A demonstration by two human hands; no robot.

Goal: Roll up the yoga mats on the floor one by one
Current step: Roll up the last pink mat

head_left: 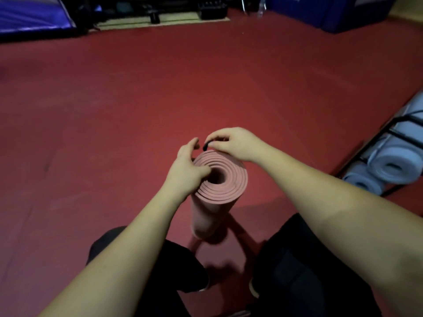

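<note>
Already, the pink yoga mat (218,179) is standing on end as a finished roll on the red floor (114,99), between the person's knees, its spiral end facing up at the camera. The person is steadying it with the left hand (186,167), whose thumb is hooking into the hollow core while the curled fingers are wrapping the outside of the rim. The right hand (231,143) is hovering just over the far edge of the roll, its fingertips pinching a small black strap (205,146); only a short end of it is showing, so whether it is a band, a buckle or a cord is not clear. It is looking as though the rolling of this mat is done and the person is getting ready to bind it so that it does not spring open.

To the right, several pale blue rolled mats (389,165) are lying stacked in a black rack (398,136), which suggests that other mats are already put away, though whether they belong to this job cannot be told. A flat pinkish edge is showing on the floor just behind the roll's base, near the person's legs; it may be another mat waiting to be rolled, but the view is too dark and blurred to say. No other unrolled mat is showing on the open floor ahead. Blue padded gym blocks (332,12) are sitting along the far wall.
</note>
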